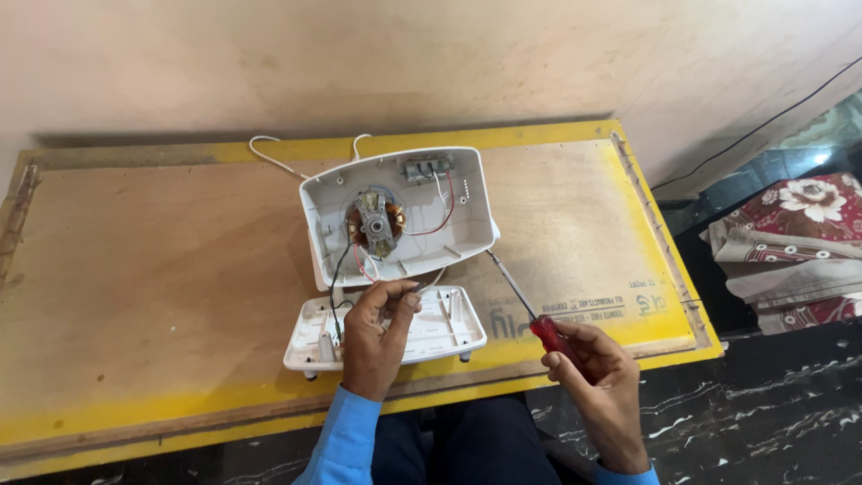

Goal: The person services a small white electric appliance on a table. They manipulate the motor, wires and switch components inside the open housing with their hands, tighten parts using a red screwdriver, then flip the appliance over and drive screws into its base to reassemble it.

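Left hand [377, 337] covers middle of white base plate [449, 328]; small item pinched in fingertips too small to identify. Right hand [597, 382] hides most of red screwdriver handle [548, 334]. Both blue sleeves cut off at bottom edge. Patterned fabric stack [795, 247] cropped at right edge.

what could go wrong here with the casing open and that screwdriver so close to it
The screwdriver tip sits at the open white housing edge; a slip could nick the thin red and black wires near the motor. The left hand pinches something small over the loose cover; dropped, it could vanish off the board.
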`<state>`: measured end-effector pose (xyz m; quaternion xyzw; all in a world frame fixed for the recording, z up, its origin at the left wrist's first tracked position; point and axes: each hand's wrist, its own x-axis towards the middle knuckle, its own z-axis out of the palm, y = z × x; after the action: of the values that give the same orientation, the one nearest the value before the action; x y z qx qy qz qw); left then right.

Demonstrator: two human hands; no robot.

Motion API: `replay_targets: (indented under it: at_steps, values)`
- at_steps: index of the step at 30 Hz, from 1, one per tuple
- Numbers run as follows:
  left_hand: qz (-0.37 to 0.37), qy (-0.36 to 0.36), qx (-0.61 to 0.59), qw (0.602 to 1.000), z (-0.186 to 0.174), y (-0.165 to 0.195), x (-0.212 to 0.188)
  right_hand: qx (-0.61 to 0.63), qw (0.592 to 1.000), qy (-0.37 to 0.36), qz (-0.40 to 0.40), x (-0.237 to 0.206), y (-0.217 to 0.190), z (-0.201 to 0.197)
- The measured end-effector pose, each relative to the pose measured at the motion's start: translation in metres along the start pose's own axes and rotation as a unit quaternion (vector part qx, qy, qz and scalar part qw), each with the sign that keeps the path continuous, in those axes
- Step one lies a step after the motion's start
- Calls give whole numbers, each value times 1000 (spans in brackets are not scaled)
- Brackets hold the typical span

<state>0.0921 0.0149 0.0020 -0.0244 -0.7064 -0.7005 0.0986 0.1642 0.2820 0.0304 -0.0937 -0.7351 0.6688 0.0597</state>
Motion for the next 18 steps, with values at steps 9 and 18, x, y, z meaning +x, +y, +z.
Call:
replay_targets:
  at_steps: [9, 18]
  values:
    - [-16, 0, -18, 1000, -1, -4, 0, -1, 998, 29, -61, -13, -31, 11]
    - [-8, -6, -75, 997, -2, -9, 0, -18, 996, 28, -80, -11, -35, 25]
